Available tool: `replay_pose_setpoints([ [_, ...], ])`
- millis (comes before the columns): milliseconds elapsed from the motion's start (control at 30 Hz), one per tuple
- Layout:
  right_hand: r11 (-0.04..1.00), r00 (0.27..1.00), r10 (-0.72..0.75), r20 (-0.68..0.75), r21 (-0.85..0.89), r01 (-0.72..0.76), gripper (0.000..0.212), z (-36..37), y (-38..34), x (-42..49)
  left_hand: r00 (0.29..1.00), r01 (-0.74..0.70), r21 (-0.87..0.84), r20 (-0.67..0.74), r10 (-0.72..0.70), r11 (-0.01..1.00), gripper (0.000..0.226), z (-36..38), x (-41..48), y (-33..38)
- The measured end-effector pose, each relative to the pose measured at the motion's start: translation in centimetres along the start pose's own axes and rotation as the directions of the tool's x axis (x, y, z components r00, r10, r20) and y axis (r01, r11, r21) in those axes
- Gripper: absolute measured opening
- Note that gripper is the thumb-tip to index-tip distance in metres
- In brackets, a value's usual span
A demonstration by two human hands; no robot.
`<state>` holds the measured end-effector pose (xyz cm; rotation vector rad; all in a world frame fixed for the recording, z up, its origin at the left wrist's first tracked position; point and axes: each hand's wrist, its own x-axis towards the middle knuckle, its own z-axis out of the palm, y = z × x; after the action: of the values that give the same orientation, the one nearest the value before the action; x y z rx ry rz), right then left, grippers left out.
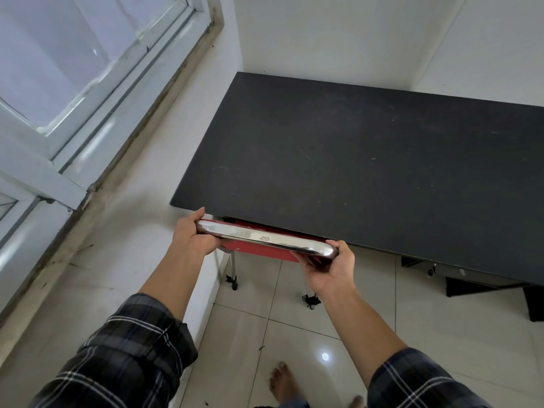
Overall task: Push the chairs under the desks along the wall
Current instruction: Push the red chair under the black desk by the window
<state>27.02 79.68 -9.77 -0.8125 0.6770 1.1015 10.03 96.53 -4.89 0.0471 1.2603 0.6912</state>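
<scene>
My left hand (pixel 192 234) and right hand (pixel 329 269) each have fingers clamped round one end of the chrome back rail (pixel 265 238) of the red chair (pixel 259 252), which sits mostly under the black worktop (pixel 368 160), its back at the front edge. Shoving hard could pinch my knuckles against that edge, or scrape the near leg (pixel 233 266) along the white wall (pixel 210 278) just beside it. The seat and front legs are hidden, so the room left is probably slight, though I cannot tell.
</scene>
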Motion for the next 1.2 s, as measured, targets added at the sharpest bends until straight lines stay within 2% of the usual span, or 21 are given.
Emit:
replay_pose_setpoints([
  [200, 1.000, 1.000, 0.004, -0.019, 0.022, -0.003, 0.018, 0.9, 0.5, 0.8, 1.000, -0.022, 0.024, 0.011, 0.021, 0.999, 0.011, 0.6, 0.8, 1.1],
  [500, 0.999, 0.999, 0.013, -0.038, 0.041, -0.012, 0.010, 1.6, 1.0, 0.9, 0.995, -0.095, 0.039, 0.039, 0.094, 0.995, 0.008, 0.8, 0.8, 1.1],
  [667, 1.000, 0.999, 0.021, -0.045, -0.019, -0.021, 0.007, 1.5, 0.9, 0.4, 0.987, -0.125, 0.011, 0.101, 0.123, 0.992, 0.035, 0.1, 0.4, 0.4],
  [767, 0.991, 0.996, 0.044, -0.081, -0.124, -0.054, 0.012, 1.2, 0.4, -0.1, 0.985, -0.162, 0.098, 0.074, 0.156, 0.982, 0.066, -0.4, -0.1, -0.6],
  [833, 0.970, 0.993, 0.065, -0.095, -0.226, -0.085, 0.021, 0.7, 0.1, -0.4, 0.975, -0.222, 0.184, 0.032, 0.220, 0.957, 0.075, -0.6, -1.2, -2.1],
  [933, 0.922, 0.995, 0.064, -0.072, -0.378, -0.086, 0.035, -0.8, -0.7, -1.2, 0.959, -0.277, 0.312, 0.035, 0.281, 0.909, 0.072, -1.2, -3.1, -5.7],
  [1067, 0.819, 0.997, -0.052, -0.061, -0.573, 0.008, 0.045, -3.9, -2.0, -2.7, 0.968, -0.247, 0.472, 0.091, 0.232, 0.846, 0.074, -1.5, -4.3, -10.8],
  [1133, 0.700, 0.986, -0.159, -0.050, -0.710, 0.077, 0.054, -6.0, -3.5, -4.3, 0.973, -0.230, 0.582, 0.126, 0.193, 0.780, 0.080, -1.1, -5.4, -13.7],
  [1200, 0.507, 0.958, -0.285, 0.017, -0.846, 0.166, 0.065, -8.4, -5.2, -6.1, 0.971, -0.238, 0.686, 0.159, 0.177, 0.688, 0.082, -0.5, -6.4, -16.7],
])
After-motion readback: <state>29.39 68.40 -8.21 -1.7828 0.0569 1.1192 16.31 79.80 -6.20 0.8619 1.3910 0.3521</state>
